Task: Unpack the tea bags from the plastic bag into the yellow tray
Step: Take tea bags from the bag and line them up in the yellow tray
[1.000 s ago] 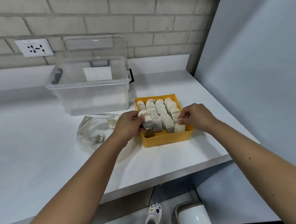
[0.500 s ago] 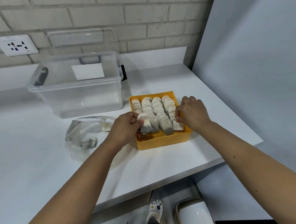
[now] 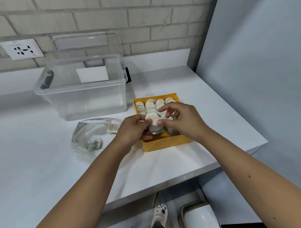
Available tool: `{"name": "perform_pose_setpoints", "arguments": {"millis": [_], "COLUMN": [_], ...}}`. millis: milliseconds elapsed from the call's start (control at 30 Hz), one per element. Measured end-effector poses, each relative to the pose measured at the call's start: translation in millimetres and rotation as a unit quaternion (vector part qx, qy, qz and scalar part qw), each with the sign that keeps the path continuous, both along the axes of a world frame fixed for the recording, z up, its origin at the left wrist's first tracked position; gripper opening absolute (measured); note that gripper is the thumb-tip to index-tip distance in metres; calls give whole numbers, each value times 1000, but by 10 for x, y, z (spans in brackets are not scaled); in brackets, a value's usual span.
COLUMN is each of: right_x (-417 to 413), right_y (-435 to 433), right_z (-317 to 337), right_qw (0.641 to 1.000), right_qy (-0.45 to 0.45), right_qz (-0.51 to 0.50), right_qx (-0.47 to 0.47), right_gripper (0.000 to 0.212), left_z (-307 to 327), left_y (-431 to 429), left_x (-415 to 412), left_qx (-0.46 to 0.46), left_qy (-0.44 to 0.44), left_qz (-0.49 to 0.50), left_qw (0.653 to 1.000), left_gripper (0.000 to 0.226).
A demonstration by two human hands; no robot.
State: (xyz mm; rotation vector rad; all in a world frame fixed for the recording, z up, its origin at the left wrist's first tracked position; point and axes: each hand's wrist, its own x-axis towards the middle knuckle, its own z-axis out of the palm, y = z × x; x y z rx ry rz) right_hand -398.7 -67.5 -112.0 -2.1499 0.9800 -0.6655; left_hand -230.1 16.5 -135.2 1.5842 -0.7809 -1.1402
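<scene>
tea bag [image 3: 153,122] pinched by left hand [image 3: 132,130] and right hand [image 3: 183,121] over yellow tray [image 3: 162,145].

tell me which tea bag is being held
The tea bag at the near end of the tray, pinched between the left hand and right hand. The other tea bags sit packed in rows behind it.

Left hand [image 3: 132,129], right hand [image 3: 182,122]: together, fingers [image 3: 165,109] curled.

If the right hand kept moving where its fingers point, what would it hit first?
The right hand pinches the tea bag; pushing on, it probably meets the left hand next, though depth is unclear.
</scene>
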Motion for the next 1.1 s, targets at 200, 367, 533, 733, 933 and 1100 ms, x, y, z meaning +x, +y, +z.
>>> {"name": "perform_pose_setpoints", "arguments": {"millis": [200,367,533,733,933,1100], "right_x": [125,180,213,239,214,204], "right_y": [75,82,62,16,4,-4], "right_z": [-93,-152,-174,-135,-82,-10], "right_qw": [1000,995,988,981,985,986], "right_qy": [13,-44,-105,-130,-118,-108], "right_qz": [-19,-83,-111,-121,-87,-78], "right_qx": [-15,-22,19,73,92,97], "right_gripper": [26,10,11,12,12,10], "left_z": [28,23,47,38,1,6], "left_y": [32,55,89,92,64,62], "left_x": [-17,-25,-36,-12,47,53], "left_qx": [-8,2,-16,-31,-27,-22], "left_qy": [29,125,187,193,174,158], "left_qz": [-6,-10,-44,-23,6,11], "left_qw": [1000,992,981,980,984,987], "left_gripper": [16,17,23,34,21,14]}}
